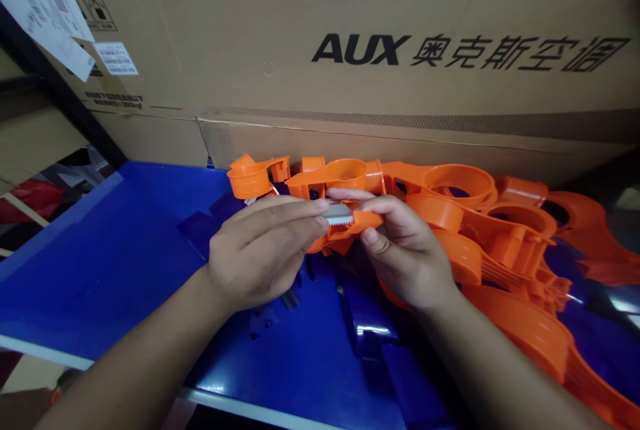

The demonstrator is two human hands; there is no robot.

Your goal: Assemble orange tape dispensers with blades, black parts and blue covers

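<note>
The left grip (263,243) has its fingertips closed on the left end of a grey toothed piece (339,212), with the row of teeth along its lower edge. The right grip (407,253) is clamped on a small orange part (370,220), its thumb on the near side and its fingers along the far side. The grey piece lies against this orange part, between the two hands and raised above the blue desk (135,230); whether it is seated in the part cannot be told.

Just beyond the fingers, an orange ringed part (345,170) rests on the desk, with a smaller orange cup-shaped piece (250,182) to its left. A heap of larger orange parts (520,323) spreads along the right, partly behind the right forearm. Dark blue glossy pieces (370,327) lie below the hands, and a flat blue piece (197,233) lies left of them.

Behind everything stands a cardboard box (240,43) printed "AUX", with white labels (47,7) at its left end beside a dark post (63,93).
</note>
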